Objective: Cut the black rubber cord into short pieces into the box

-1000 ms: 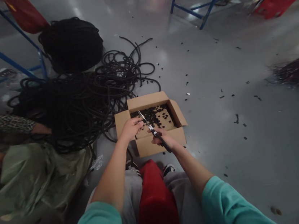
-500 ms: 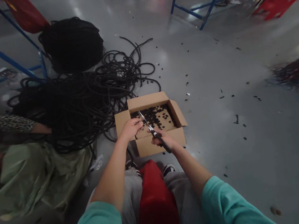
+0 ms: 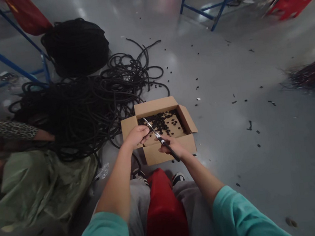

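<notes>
My right hand point(image 3: 170, 146) is closed on scissors with black handles point(image 3: 169, 150), over the near right part of an open cardboard box point(image 3: 169, 151). Their metal blades point up and left, close to the fingertips of my left hand point(image 3: 138, 135). That hand is pinched closed at the box's left side, and a small dark end shows at its fingertips; most of what it grips is hidden. Many short black pieces point(image 3: 160, 122) lie scattered on the bottom of the box.
Tangled black cord point(image 3: 87, 107) and a large black coil point(image 3: 77, 47) lie to the left. Another person's arm point(image 3: 6, 125) reaches in beside a green sheet point(image 3: 39, 186). A red seat point(image 3: 165, 212) is between my legs.
The scissors and my right hand have shifted slightly left, and my left hand has also moved a little left. The box and cord stay where they were.
</notes>
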Available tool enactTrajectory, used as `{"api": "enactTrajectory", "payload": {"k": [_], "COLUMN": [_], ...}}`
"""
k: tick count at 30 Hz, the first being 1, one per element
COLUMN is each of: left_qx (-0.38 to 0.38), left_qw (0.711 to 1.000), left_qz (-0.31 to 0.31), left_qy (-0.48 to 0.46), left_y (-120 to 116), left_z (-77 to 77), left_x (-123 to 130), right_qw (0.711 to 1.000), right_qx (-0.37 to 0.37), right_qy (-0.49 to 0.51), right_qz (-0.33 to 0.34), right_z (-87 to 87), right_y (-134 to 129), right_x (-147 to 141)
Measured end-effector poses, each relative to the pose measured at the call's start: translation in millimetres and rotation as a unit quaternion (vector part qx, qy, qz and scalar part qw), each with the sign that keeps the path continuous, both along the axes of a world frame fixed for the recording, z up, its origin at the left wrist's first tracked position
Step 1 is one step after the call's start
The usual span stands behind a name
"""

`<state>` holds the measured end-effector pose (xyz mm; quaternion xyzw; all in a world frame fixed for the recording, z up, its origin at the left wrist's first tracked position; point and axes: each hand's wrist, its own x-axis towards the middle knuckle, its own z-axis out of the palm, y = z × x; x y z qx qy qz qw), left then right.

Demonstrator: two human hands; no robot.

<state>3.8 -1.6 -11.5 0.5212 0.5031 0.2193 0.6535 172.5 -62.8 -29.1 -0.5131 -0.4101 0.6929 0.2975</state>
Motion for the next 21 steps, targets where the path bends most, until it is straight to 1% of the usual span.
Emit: {"api": "enactTrajectory", "payload": {"k": [5,8,11,14,16,18,21], "left_qx": [0.02,0.041,0.046,0.033,0.017,0.008,0.016], "left_qw": [1.0,0.999,0.997,0.993,0.991,0.988,0.981], "left_qz": [0.014,0.022,0.056,0.101,0.115,0.13,0.171], "left_qy": [-0.001,-0.011,-0.023,-0.051,-0.072,-0.084,-0.093], "left_y": [2.0,2.3,1.8,1.2,1.2,1.5,2.0], "left_z": [-6.7,-10.2,-12.1,-13.1,-13.2,-12.5,-9.3], "left_x": [-0.2,1.1,2.2,3.2,3.8,4.0,3.7], "right_qw": [0.999,0.998,0.996,0.993,0.994,0.995,0.998], "right_qx": [-0.026,-0.025,-0.031,-0.038,-0.038,-0.03,-0.008], "right_qy": [-0.01,-0.011,-0.007,0.005,0.004,-0.003,-0.001], "right_qz": [-0.029,-0.051,-0.082,-0.109,-0.107,-0.09,-0.059], "right_z": [-3.7,-7.6,-9.7,-8.5,-6.9,-5.4,-3.8], "right_y": [-0.4,0.2,1.1,1.8,2.0,2.2,2.9], "right_x": [-2.4,-1.7,1.7,5.3,6.8,7.7,8.6]}}
